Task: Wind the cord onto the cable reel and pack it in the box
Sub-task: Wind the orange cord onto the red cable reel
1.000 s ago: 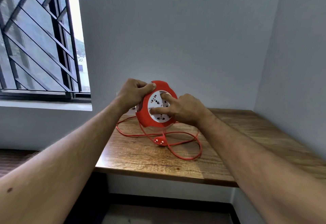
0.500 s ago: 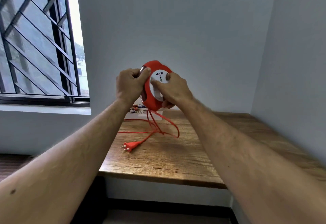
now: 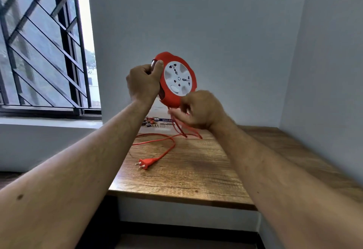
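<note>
Wooden tabletop (image 3: 196, 172) set into the far right corner against grey walls (image 3: 196, 13); barred window (image 3: 43, 42) at left above a white sill (image 3: 49, 122).

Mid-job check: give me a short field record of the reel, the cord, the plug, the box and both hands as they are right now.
reel: red cable reel with white socket face, held up above the wooden table
left hand: left hand grips the reel's left edge
right hand: right hand below the reel, closed on cord strands; blurred
cord: red cord mostly unwound, looped on the table
plug: plug lies on the table, pins toward the left
box: box at the table's back, partly hidden
</note>
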Demonstrator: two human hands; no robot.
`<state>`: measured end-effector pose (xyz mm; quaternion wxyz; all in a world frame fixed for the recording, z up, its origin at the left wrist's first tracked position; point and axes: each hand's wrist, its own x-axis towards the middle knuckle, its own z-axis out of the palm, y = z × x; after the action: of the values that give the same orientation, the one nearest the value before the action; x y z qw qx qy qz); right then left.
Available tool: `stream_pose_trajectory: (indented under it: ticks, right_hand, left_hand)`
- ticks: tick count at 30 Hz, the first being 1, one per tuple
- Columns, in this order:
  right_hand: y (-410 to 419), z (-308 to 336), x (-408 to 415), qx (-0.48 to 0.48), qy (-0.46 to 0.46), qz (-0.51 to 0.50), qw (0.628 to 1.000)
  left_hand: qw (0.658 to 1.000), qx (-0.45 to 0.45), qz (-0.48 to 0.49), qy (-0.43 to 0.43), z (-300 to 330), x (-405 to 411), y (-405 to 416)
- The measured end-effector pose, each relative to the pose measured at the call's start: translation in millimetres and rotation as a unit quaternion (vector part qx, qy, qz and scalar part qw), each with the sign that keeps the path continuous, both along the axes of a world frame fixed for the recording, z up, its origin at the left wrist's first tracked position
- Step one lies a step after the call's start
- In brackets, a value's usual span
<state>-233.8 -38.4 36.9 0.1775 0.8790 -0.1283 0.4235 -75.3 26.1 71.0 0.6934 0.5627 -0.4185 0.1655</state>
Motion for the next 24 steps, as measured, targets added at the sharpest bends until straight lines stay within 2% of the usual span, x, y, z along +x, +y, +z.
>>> stream_pose_trajectory:
  ticks: [2, 3, 5, 7, 9, 10, 12, 14, 17, 24]
  right_hand:
    - [6, -17, 9, 0.096, 0.113, -0.06, 0.987]
    - [5, -25, 13, 0.131, 0.138, -0.079, 0.979]
    - [3, -35, 19, 0.167, 0.161, -0.102, 0.967]
    - [-2, -36, 18, 0.161, 0.169, -0.125, 0.964]
    - [-5, -34, 12, 0.183, 0.096, -0.079, 0.975]
    - [-7, -32, 10, 0.192, 0.021, -0.041, 0.98]
    - [-10, -24, 6, 0.148, -0.113, -0.001, 0.982]
    - [-13, -15, 8, 0.119, -0.141, -0.012, 0.983]
    - [-21, -9, 11, 0.118, -0.059, -0.018, 0.991]
    - [-14, -1, 2, -0.02, 0.1, -0.092, 0.991]
  left_hand:
    - [1.0, 0.0, 0.014, 0.022, -1, -4, -3]
    - [0.999, -0.001, 0.018, 0.032, -1, -6, -4]
    - [0.998, -0.005, 0.018, 0.054, -3, -7, -6]
    - [0.998, -0.003, 0.013, 0.065, -5, -3, -5]
    - [0.998, 0.012, 0.013, 0.052, -8, 3, -4]
    - [0.999, 0.023, 0.015, 0.043, -9, 7, -3]
    - [0.998, 0.045, 0.013, 0.03, -14, 12, -1]
    - [0.998, 0.056, -0.017, 0.021, -19, 16, -1]
    - [0.995, 0.061, -0.076, -0.006, -24, 19, -1]
    - [0.99, 0.075, -0.113, -0.04, -31, 26, 3]
